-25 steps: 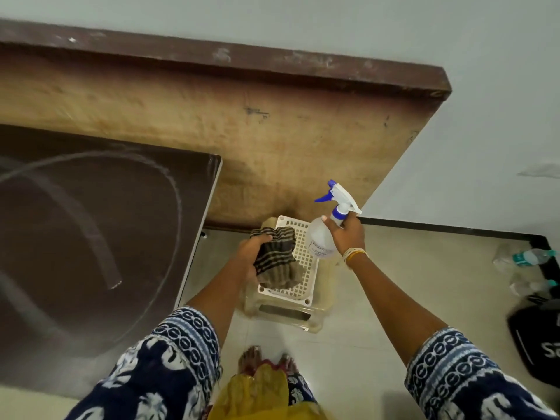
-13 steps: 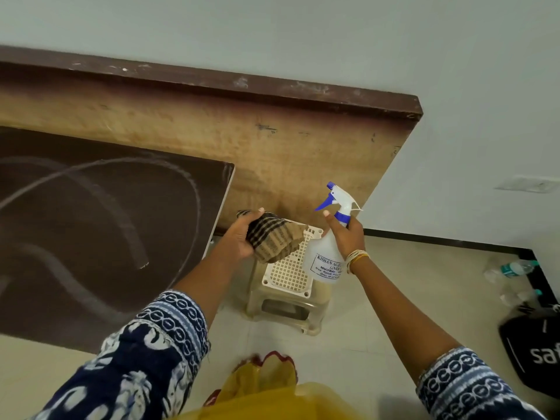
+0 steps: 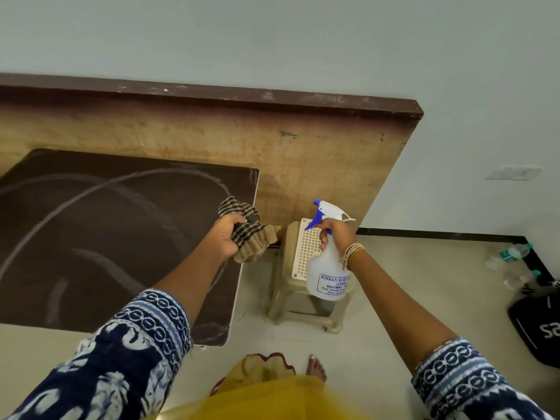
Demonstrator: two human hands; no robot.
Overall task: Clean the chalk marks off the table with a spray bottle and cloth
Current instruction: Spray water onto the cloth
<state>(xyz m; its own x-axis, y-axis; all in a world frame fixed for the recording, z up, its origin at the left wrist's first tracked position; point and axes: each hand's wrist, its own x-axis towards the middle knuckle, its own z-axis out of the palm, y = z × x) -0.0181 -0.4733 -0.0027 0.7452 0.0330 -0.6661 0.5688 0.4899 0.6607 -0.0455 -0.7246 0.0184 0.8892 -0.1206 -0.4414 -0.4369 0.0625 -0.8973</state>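
Observation:
A dark brown table (image 3: 91, 237) fills the left, marked with curved white chalk marks (image 3: 100, 189). My left hand (image 3: 224, 237) is closed around a bunched brown striped cloth (image 3: 251, 234), held over the table's right edge. My right hand (image 3: 336, 234) grips the neck of a white spray bottle (image 3: 327, 277) with a blue trigger and nozzle. The bottle hangs upright in the air above a beige plastic stool (image 3: 300, 307), its nozzle pointing left toward the table.
A large wooden board (image 3: 303, 153) leans against the wall behind the table. Plastic water bottles (image 3: 509, 256) and a black bag (image 3: 539, 325) lie on the floor at the right. My bare foot (image 3: 316, 366) shows below the stool.
Both hands lifted the cloth and the spray bottle off the stool. The cloth moved left to the table's edge, and the view swung left, showing more of the table.

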